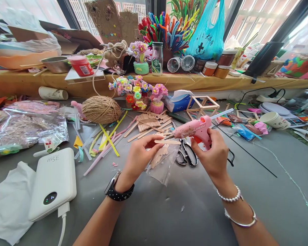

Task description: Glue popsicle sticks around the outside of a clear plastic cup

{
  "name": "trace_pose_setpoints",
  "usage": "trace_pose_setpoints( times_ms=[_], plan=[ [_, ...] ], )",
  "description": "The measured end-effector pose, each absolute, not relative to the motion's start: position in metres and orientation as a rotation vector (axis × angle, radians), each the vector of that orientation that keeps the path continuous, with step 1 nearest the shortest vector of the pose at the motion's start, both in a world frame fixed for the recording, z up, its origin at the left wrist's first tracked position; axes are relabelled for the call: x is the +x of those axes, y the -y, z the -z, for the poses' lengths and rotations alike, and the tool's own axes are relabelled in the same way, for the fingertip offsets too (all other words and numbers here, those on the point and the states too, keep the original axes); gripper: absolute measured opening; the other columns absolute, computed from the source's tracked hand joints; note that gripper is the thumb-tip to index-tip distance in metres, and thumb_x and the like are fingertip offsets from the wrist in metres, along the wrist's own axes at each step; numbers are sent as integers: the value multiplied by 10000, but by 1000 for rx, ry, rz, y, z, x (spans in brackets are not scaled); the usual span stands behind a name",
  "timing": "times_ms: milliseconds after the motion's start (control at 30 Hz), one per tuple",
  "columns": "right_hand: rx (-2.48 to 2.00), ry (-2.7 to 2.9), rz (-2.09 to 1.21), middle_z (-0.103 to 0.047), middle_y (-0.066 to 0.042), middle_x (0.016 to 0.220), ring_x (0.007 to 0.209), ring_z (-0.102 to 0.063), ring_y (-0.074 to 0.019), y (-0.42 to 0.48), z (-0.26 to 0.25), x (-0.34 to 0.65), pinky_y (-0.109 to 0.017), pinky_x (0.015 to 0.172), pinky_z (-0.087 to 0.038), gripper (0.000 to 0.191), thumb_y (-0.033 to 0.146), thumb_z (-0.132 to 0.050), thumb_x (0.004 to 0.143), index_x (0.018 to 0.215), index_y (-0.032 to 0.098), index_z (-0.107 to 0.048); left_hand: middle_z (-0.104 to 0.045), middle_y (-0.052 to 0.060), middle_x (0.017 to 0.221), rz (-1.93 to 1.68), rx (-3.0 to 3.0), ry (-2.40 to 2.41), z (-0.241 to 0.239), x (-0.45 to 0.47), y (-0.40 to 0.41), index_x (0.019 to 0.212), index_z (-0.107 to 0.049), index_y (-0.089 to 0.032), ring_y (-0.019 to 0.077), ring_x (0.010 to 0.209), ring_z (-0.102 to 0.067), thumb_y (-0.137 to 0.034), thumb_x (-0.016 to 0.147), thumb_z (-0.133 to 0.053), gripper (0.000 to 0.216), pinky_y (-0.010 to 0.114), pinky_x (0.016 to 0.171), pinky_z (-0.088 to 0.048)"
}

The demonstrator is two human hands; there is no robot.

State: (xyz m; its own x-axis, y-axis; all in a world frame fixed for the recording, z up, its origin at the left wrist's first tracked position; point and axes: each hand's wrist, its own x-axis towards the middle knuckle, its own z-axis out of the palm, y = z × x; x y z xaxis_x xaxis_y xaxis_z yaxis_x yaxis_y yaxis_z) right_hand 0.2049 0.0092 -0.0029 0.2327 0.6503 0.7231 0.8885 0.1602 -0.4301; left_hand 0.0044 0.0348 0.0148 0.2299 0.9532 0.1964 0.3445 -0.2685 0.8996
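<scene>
My left hand point(149, 147) pinches a wooden craft stick point(169, 142) near its left end, holding it level above the table. In my right hand point(212, 150) is a pink hot glue gun point(192, 128), its fingers wrapped round the handle. The metal nozzle points left, close to the stick and my left fingertips; whether it touches cannot be made out. A clear glue stick point(222, 113) juts from the gun's back. Beneath the hands lie a clear plastic bag point(164, 169) with wooden pieces and black-handled scissors point(188, 153). Behind them is a pile of craft sticks point(147, 124).
A wooden stick frame point(203, 104) stands behind the gun, beside a blue tissue pack point(180, 101). A ball of twine point(102, 109) sits back left. At left lies a white power bank point(55, 182) with a cable. A thin black rod point(248, 153) crosses the right side.
</scene>
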Motion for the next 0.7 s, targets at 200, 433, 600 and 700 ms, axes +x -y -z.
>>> trace_pose_setpoints(
  times_ms=[200,433,600,700],
  plan=[
    [-1597,1483,335,-629,-93,808,694,-583,-216,-8,9,201,-350,619,-479,431,477,-538,748,1011,136,-538,-695,15,794,-1026,1729,-1227,-15,6,-35,890,-662,-192,150,687,-623,-343,724,-624,227,247,654,-493],
    [-1570,1502,380,-639,-98,814,695,-591,-219,-8,10,200,-351,610,-487,408,455,-542,758,1014,138,-543,-697,4,759,-1023,1708,-1244,-13,6,-35,885,-677,-196,153,677,-625,-337,703,-645,233,241,635,-485],
    [-1510,1529,469,-625,-86,750,663,-581,-211,-8,11,198,-345,611,-485,365,411,-554,771,998,125,-547,-701,6,755,-1021,1685,-1247,-14,6,-35,889,-676,-178,148,676,-629,-311,699,-654,233,229,629,-490],
    [-1503,1542,481,-621,-83,750,680,-583,-217,-8,11,197,-354,632,-486,356,399,-551,776,1010,131,-542,-702,9,768,-1027,1692,-1252,-15,7,-35,892,-676,-174,146,682,-629,-302,697,-659,234,227,632,-492]
  ],
)
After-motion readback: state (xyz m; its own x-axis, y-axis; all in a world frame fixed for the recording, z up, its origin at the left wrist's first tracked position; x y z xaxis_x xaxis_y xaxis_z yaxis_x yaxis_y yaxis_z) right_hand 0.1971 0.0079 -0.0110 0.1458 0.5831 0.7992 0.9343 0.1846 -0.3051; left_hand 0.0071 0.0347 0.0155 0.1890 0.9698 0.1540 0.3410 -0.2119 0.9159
